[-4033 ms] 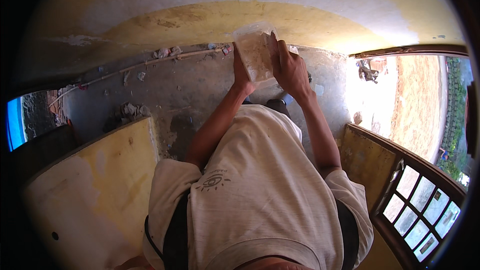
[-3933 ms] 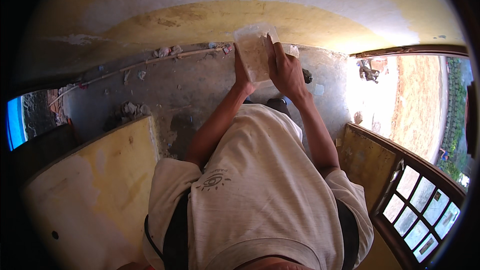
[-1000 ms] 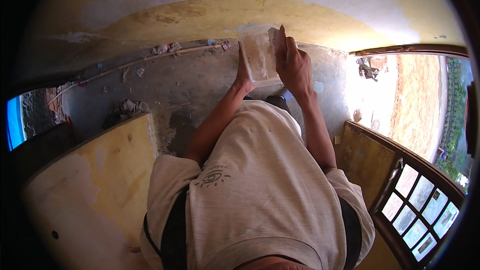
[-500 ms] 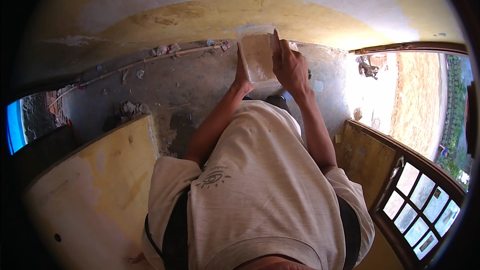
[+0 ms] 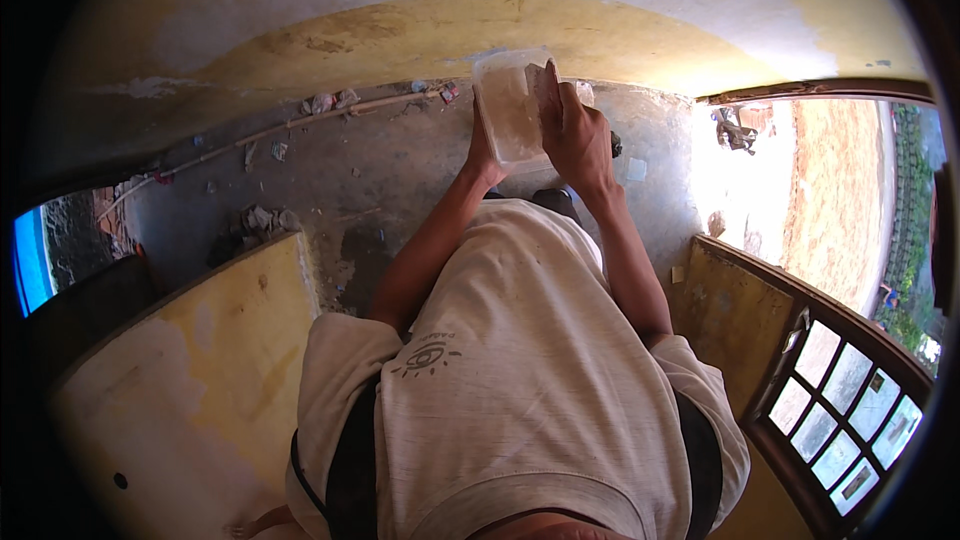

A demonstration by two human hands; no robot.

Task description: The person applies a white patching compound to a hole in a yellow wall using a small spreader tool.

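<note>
Before a worn yellow wall (image 5: 440, 35), clear plastic container (image 5: 500, 63) raised above the grey floor (image 5: 400, 165), left hand (image 5: 482, 148) gripping its left side, right hand (image 5: 582, 138) half closed at its right edge, hold unclear.

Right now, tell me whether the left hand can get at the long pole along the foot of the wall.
Probably not: the left hand is holding the clear plastic container, and the long pole lies off to its left, low by the wall.
</note>
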